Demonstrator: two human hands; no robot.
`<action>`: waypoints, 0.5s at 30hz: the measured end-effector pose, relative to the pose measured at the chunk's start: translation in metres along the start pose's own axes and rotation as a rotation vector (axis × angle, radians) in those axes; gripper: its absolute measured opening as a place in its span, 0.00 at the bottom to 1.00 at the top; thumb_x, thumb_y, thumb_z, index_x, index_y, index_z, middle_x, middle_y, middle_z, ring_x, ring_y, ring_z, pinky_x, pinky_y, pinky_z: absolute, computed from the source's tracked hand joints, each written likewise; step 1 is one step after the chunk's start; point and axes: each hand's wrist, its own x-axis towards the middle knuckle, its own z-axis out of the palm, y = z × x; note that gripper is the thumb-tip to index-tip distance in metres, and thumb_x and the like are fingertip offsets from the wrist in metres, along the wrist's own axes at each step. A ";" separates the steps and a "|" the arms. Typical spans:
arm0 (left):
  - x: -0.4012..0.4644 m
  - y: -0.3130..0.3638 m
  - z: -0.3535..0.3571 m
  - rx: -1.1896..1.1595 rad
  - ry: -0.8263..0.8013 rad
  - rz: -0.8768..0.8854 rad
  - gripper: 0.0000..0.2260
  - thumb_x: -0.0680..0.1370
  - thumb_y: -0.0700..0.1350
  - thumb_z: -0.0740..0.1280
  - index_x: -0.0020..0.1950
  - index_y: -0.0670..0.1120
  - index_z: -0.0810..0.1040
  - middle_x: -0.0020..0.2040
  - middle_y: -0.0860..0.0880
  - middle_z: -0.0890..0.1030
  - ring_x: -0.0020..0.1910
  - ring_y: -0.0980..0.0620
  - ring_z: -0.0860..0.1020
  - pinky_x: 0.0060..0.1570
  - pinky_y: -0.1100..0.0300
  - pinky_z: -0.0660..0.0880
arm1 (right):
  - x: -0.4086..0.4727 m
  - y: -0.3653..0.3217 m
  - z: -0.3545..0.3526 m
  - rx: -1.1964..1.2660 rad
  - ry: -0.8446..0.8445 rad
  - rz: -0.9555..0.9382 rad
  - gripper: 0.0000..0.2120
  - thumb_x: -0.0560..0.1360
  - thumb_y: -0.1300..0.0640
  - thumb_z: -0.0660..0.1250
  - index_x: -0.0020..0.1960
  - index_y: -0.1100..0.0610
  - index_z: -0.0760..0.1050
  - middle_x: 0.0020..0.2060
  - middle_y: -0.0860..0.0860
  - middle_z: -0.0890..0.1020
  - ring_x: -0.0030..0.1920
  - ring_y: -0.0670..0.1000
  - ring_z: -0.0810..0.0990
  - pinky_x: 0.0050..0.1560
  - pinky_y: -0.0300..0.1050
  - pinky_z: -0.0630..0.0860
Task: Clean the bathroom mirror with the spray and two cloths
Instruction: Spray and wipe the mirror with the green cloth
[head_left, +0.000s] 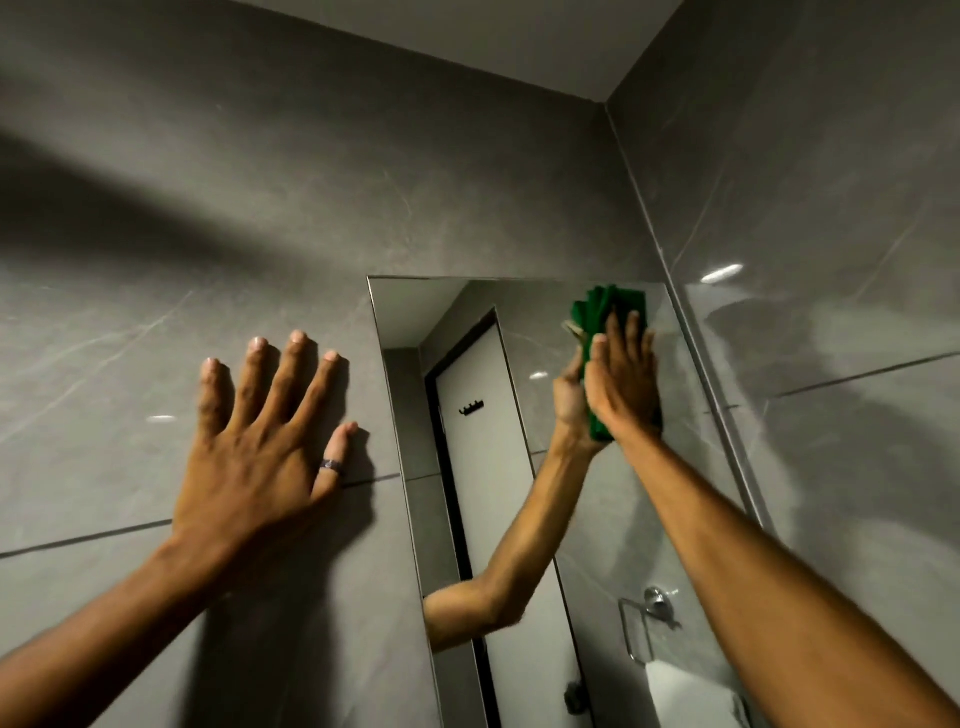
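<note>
A tall narrow mirror (457, 332) hangs on the grey tiled wall. My right hand (626, 382) presses a green cloth (605, 306) flat against the glass near the mirror's top right corner, fingers stretched upward over it. My left hand (260, 441) lies flat on the wall tiles just left of the mirror, fingers spread, a ring on the thumb, holding nothing. The spray bottle and a second cloth are not in view.
The side wall (831, 260) meets the mirror's right edge at the corner. The glass reflects my arm, a white door with a black hook, a chrome fitting (657, 603) and a towel holder. Grey tiles (156, 208) cover the wall to the left.
</note>
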 end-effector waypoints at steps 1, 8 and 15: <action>0.001 0.000 0.000 -0.010 0.001 -0.004 0.34 0.81 0.65 0.44 0.85 0.52 0.46 0.85 0.44 0.45 0.84 0.40 0.43 0.81 0.34 0.44 | -0.011 -0.014 0.003 -0.010 0.013 -0.047 0.25 0.84 0.49 0.44 0.80 0.51 0.51 0.81 0.53 0.50 0.81 0.56 0.47 0.80 0.57 0.47; -0.003 0.004 -0.004 -0.058 -0.037 -0.024 0.33 0.82 0.65 0.44 0.85 0.52 0.44 0.86 0.45 0.43 0.85 0.41 0.41 0.82 0.36 0.42 | -0.098 -0.126 0.025 -0.015 -0.028 -0.367 0.26 0.82 0.47 0.46 0.79 0.49 0.56 0.81 0.52 0.54 0.81 0.56 0.48 0.79 0.58 0.48; -0.060 0.031 0.005 -0.103 -0.039 -0.052 0.34 0.82 0.63 0.47 0.85 0.48 0.48 0.86 0.43 0.46 0.85 0.40 0.44 0.82 0.39 0.41 | -0.220 -0.095 0.033 0.028 -0.128 -0.564 0.27 0.82 0.46 0.47 0.80 0.43 0.47 0.81 0.48 0.51 0.81 0.53 0.44 0.80 0.59 0.47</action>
